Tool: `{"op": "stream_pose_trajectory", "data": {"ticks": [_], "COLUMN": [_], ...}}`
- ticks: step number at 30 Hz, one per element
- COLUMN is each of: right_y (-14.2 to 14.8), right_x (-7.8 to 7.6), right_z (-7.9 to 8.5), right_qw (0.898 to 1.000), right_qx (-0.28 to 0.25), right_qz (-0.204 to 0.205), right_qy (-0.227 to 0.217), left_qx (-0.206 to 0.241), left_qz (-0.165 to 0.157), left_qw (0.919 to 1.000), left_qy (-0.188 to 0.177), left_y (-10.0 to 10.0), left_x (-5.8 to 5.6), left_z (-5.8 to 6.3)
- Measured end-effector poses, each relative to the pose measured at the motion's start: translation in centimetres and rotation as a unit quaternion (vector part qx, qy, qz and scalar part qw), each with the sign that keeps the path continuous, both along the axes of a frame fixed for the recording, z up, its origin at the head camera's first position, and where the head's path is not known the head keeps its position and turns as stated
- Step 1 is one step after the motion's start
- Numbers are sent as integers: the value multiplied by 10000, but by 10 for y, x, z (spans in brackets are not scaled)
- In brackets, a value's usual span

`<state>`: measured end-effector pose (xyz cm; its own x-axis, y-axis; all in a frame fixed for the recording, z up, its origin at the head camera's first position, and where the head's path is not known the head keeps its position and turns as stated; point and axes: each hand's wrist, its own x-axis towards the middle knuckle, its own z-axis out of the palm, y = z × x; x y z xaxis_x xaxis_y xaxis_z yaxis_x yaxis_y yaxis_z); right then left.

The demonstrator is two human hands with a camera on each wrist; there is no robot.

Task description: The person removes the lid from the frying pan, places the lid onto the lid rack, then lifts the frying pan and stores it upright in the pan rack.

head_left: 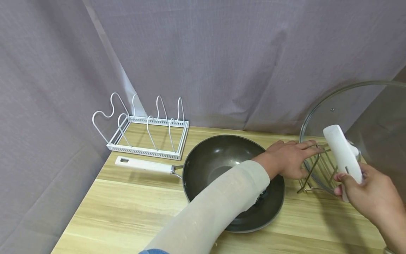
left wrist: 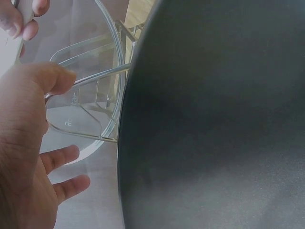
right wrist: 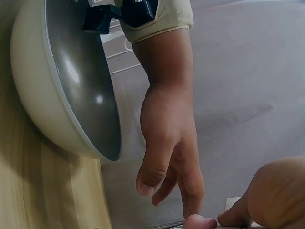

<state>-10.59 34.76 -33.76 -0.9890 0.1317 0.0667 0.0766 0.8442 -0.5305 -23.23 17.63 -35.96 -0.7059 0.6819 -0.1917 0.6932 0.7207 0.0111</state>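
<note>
Reaching across the dark wok (head_left: 219, 151), my left hand (head_left: 290, 158) pinches a top wire of a small gold wire rack (head_left: 305, 183) by thumb and finger. Two other fingers spread free of the wire in the left wrist view. At the right, my right hand (head_left: 371, 190) grips the white handle of a large glass lid (head_left: 326, 109). The lid is tilted up on edge, its lower rim down among the rack's wires. My right thumb lies against the handle (head_left: 340, 151), with the other fingers partly hidden behind it.
A white rack (head_left: 158, 153) with upright wire loops stands at the back left of the wooden table (head_left: 127, 211). The wok's white handle (head_left: 144, 164) points left, in front of that rack. Grey curtain (head_left: 203, 63) hangs close behind the table.
</note>
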Motion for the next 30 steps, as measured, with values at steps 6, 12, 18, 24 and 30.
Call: {"op": "stream_pose_trajectory", "data": {"ticks": [6, 12, 18, 24, 30], "right_y": [1, 1, 1, 1, 3], "right_x": [-1, -3, -3, -5, -7], "right_z": [-2, -2, -2, -3, -6], "right_qw": [10000, 9999, 9998, 9998, 9998], "right_qx": [-9, -57, -62, 52, 100], "right_qz": [1, -5, -43, -57, -82], "right_qy": [-36, -111, -165, -169, -165], "left_qx": [23, 72, 64, 43, 30], "left_qz": [-3, -1, 8, 9, -14], "left_qw": [10000, 10000, 10000, 10000, 10000], "left_qy": [27, 10, -21, -38, -21], "left_y": [1, 0, 1, 0, 0], "left_x": [-1, -1, -1, -1, -1], "left_z": [0, -1, -2, -3, -3]}}
